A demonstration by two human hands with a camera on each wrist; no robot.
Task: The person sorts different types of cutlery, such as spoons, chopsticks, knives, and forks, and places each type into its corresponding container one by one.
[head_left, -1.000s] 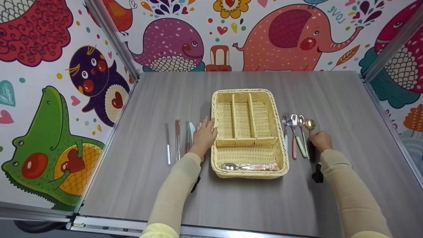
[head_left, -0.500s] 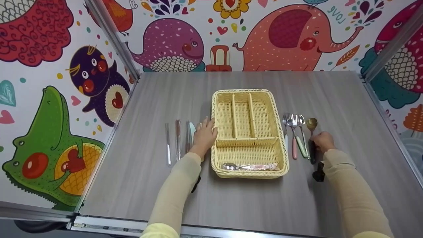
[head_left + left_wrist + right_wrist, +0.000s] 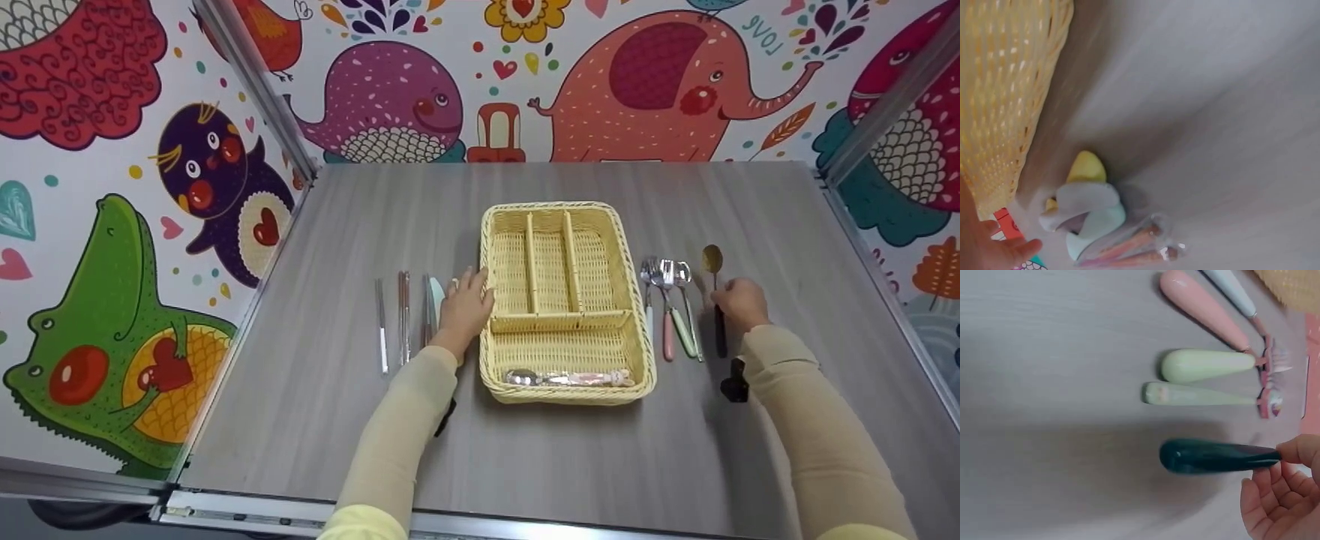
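My right hand (image 3: 741,304) pinches a gold spoon (image 3: 712,259) with a dark handle (image 3: 1213,456); its shadow falls apart from it on the table, so it is lifted. My left hand (image 3: 463,307) rests with extended fingers against the left rim of a wicker basket (image 3: 568,321). The basket has three narrow compartments at the back and a wide one in front. In the wide one lies a wrapped spoon (image 3: 566,377) with a pink handle. Right of the basket lie forks (image 3: 666,277) with white, pink and green handles and a silver spoon (image 3: 688,307).
Left of the basket lie chopsticks (image 3: 404,315) and, partly hidden by my left hand, knives (image 3: 433,296). In the left wrist view, yellow, grey and mint handle ends (image 3: 1092,208) sit beside wrapped chopsticks (image 3: 1134,247). Patterned walls (image 3: 622,97) enclose the table's back and sides.
My right hand has raised the gold spoon off the table and carried it slightly right and away from the other cutlery. The left hand and the basket stay in place.
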